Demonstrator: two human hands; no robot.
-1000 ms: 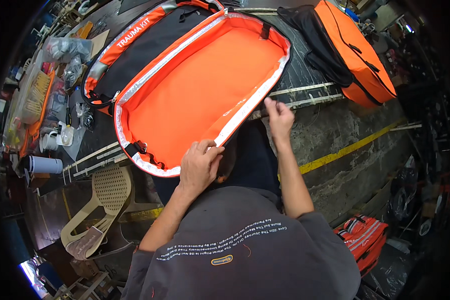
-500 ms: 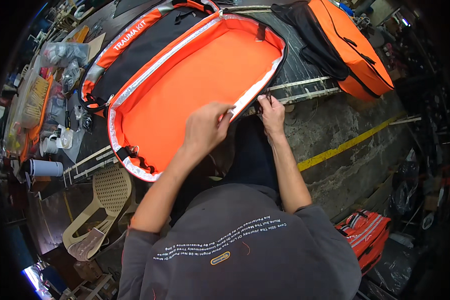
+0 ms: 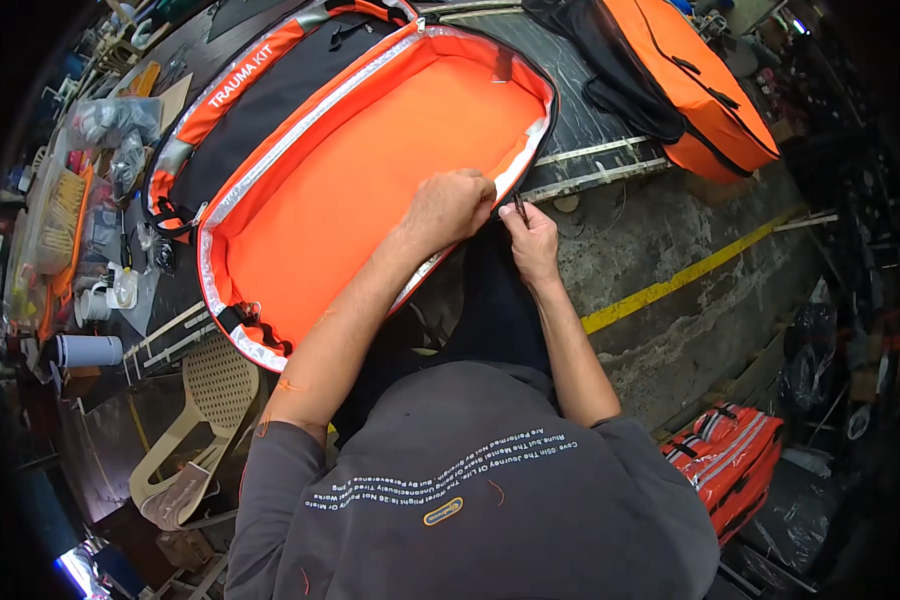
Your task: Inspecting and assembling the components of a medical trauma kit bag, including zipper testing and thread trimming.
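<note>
An orange bag (image 3: 370, 190) lies opened out, its lining bright orange and its seam edged with silvery-white binding. The black lid (image 3: 280, 100) with orange and grey bands is folded back on the far left. My left hand (image 3: 452, 208) is closed on the bag's near right rim, its fingertips partly hidden by the back of the hand. Just right of it, my right hand (image 3: 533, 243) pinches a small dark tool (image 3: 520, 208) against the outer side of that rim. The tool is too small to name. Loose orange threads cling to my left forearm.
A second orange and black bag (image 3: 685, 90) stands on the dark table (image 3: 595, 150) at the far right. Plastic bins and bagged parts (image 3: 55, 210) crowd the left side. A beige plastic chair (image 3: 215, 390) is at the lower left; a red bag (image 3: 730, 460) lies at the lower right.
My left hand has moved right and up along the rim to sit close beside my right hand. My right hand has shifted slightly left and down. The bags appear slightly further left in view.
</note>
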